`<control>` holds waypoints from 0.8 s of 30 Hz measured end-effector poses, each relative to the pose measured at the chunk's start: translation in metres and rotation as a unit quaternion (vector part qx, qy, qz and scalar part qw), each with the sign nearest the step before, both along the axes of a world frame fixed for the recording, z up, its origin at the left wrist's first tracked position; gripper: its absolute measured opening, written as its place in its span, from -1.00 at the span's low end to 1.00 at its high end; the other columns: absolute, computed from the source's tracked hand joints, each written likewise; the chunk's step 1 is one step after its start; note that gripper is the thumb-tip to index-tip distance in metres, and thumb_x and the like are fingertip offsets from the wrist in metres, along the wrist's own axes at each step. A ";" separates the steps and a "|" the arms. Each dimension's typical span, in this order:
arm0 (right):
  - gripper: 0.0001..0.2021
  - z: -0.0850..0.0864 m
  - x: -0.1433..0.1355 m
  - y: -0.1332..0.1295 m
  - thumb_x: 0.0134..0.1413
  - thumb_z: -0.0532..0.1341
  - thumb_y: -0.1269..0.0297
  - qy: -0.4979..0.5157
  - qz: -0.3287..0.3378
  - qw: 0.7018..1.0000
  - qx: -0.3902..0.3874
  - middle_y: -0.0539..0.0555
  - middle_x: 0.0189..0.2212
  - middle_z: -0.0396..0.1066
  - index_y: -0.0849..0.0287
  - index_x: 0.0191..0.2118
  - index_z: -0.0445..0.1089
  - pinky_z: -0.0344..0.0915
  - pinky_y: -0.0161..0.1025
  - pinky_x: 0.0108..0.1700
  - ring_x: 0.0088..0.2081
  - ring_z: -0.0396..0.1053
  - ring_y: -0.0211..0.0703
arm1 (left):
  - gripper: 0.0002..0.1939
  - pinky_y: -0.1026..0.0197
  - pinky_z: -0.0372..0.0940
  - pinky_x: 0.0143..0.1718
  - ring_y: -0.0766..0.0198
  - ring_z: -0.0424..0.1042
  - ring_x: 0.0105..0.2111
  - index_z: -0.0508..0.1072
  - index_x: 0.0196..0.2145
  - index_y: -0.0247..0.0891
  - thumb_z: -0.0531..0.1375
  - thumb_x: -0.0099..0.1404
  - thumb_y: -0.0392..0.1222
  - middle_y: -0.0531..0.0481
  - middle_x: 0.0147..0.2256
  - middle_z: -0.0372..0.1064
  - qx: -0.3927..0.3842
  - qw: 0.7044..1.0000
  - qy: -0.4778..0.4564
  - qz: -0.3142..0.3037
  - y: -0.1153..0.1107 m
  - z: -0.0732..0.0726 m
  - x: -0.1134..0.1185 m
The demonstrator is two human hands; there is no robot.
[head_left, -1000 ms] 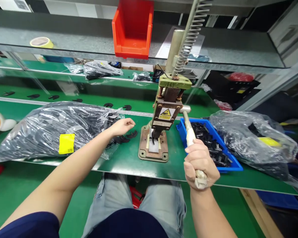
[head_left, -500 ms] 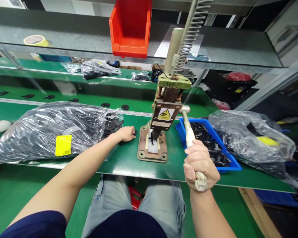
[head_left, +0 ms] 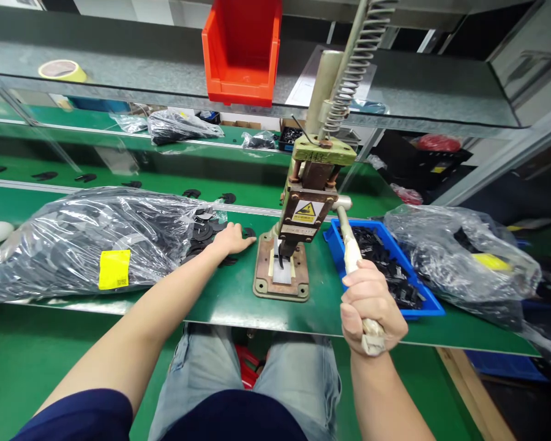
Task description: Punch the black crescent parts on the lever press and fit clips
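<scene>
Clock centred on press base (head_left: 300,269), 6 = operator side. R hand (head_left: 374,306) at 4, wrapped snug round taped lever (head_left: 351,250). L hand (head_left: 232,237) abt 10, fingers out twd base over loose black pcs (head_left: 203,231) at mouth of clear bag (head_left: 82,236). Can't tell if it's pinching one. Bag runs out to 9; blue tray (head_left: 432,304) w/ small black parts at 3. Under tool tip (head_left: 288,246), over light plate (head_left: 282,274), there's a thin dark curved bit; can't tell if it's a workpc or part of the tooling.

Tips, imo: L hand shd take a single pc by its edge; they overlap, so easy to drag two. R hand: hold lever steady, no pull while L fingers are anywhere nr plate. Seat pc flat & square before pressure, else prob skewed. Then L hand well out twd 9, smooth even pull.
</scene>
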State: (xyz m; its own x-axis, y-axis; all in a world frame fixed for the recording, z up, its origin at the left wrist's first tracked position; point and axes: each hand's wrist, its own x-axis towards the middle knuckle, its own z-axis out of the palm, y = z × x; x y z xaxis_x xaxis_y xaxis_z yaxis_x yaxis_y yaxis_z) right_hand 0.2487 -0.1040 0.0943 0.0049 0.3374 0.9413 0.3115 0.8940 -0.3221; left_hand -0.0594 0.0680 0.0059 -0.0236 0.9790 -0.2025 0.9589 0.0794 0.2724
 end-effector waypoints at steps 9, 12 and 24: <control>-0.81 0.001 -0.001 0.000 0.02 0.29 0.47 -0.004 -0.006 1.000 0.000 -0.09 -0.52 0.39 0.12 -0.52 0.32 0.41 0.23 0.14 -0.32 0.47 -0.16 | -0.62 0.15 0.36 -0.10 -0.04 0.57 -0.02 0.53 -0.14 -0.24 0.33 0.26 0.11 -0.27 -0.09 0.58 0.001 0.996 -0.080 0.028 0.024 -0.007 0.023; -0.81 0.001 0.000 0.000 0.02 0.30 0.46 -0.005 -0.006 1.000 0.000 -0.09 -0.51 0.39 0.13 -0.52 0.32 0.41 0.23 0.13 -0.31 0.47 -0.16 | -0.83 0.19 0.33 -0.18 0.06 0.58 -0.15 0.51 -0.23 -0.21 0.24 0.35 -0.06 -0.17 -0.22 0.60 0.021 0.995 -0.100 0.017 0.021 -0.004 0.025; -0.81 0.001 0.001 -0.001 0.00 0.29 0.44 -0.009 -0.012 1.000 -0.012 -0.09 -0.54 0.39 0.08 -0.52 0.33 0.43 0.26 0.10 -0.33 0.47 -0.13 | -0.52 0.10 0.33 0.04 -0.05 0.49 0.07 0.42 0.07 -0.26 0.28 0.34 0.10 -0.30 0.10 0.47 0.065 0.996 -0.064 -0.012 0.019 0.001 0.017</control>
State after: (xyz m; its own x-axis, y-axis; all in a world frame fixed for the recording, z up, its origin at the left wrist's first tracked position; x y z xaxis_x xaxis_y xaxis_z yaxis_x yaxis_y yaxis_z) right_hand 0.2501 -0.1053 0.0951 -0.0044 0.3600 0.9329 0.3383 0.8785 -0.3374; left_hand -0.0426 0.0867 0.0068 0.0186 0.9970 -0.0745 0.9172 0.0126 0.3982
